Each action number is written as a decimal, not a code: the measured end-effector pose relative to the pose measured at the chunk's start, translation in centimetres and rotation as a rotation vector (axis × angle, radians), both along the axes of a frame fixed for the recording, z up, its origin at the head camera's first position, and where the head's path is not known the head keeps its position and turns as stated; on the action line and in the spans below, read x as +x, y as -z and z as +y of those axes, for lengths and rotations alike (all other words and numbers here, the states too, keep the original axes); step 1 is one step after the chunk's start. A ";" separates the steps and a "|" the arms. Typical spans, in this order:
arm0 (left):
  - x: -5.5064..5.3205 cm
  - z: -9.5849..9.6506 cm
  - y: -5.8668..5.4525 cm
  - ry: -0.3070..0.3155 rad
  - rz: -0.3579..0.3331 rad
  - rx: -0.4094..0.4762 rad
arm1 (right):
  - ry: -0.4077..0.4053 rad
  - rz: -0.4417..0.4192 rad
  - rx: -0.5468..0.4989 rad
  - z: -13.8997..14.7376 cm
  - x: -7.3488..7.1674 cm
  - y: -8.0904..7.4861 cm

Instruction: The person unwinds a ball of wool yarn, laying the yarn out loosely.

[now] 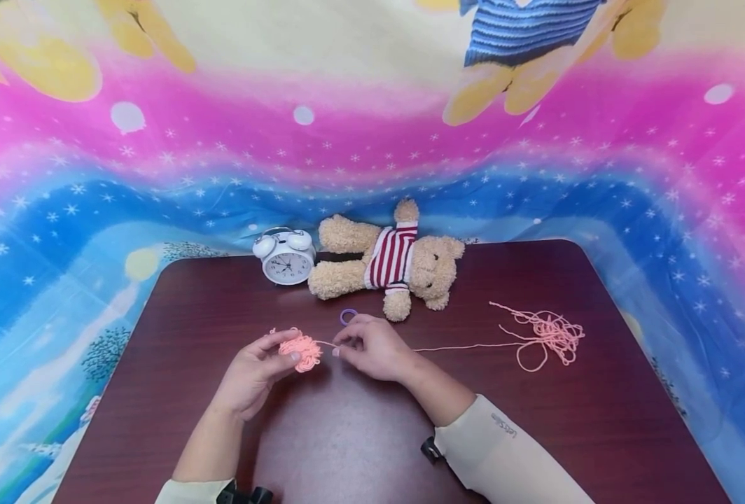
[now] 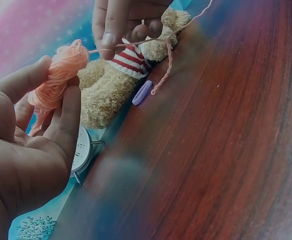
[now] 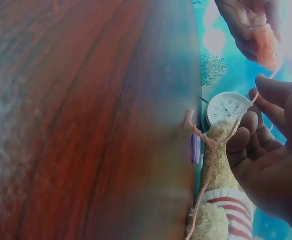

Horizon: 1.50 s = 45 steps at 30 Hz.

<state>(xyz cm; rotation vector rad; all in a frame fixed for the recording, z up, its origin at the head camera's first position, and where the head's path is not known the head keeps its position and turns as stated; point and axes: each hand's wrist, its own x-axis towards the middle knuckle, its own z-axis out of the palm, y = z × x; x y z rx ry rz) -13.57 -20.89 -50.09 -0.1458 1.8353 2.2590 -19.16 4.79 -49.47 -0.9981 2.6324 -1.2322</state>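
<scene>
A small wound bundle of peach yarn [image 1: 304,353] is held in my left hand [image 1: 246,381], between the thumb and fingers. From it a single yarn strand [image 1: 467,347] runs right, and my right hand [image 1: 377,351] pinches it a short way from the bundle. In the left wrist view a short twisted loop [image 2: 168,70] hangs from the strand beyond the right fingers. At its far end the strand joins a loose tangle of the same yarn [image 1: 552,338] on the right of the table.
Just beyond my right hand lies a small purple ring [image 1: 342,318]. A teddy bear [image 1: 390,257] in a red-striped shirt lies on its back near the rear edge of the dark wooden table [image 1: 177,364]. Beside its feet stands a white alarm clock [image 1: 287,267]. Patterned cloth hangs behind.
</scene>
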 end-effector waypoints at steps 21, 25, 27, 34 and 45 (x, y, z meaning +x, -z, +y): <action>-0.1 -1.4 -0.4 -0.107 0.023 0.028 | 0.069 0.067 -0.009 4.6 0.1 -1.2; -0.1 -1.7 -0.5 -0.138 0.032 0.047 | 0.098 0.060 -0.008 5.8 0.1 -1.5; -0.1 -1.8 -0.5 -0.149 0.041 0.063 | 0.110 0.061 -0.012 6.5 0.1 -1.7; -0.1 -2.5 -0.7 -0.183 0.057 0.099 | 0.151 0.085 -0.009 9.0 0.1 -2.0; 0.2 -3.6 -0.8 -0.212 0.080 0.135 | 0.228 0.073 0.011 13.3 1.1 -2.2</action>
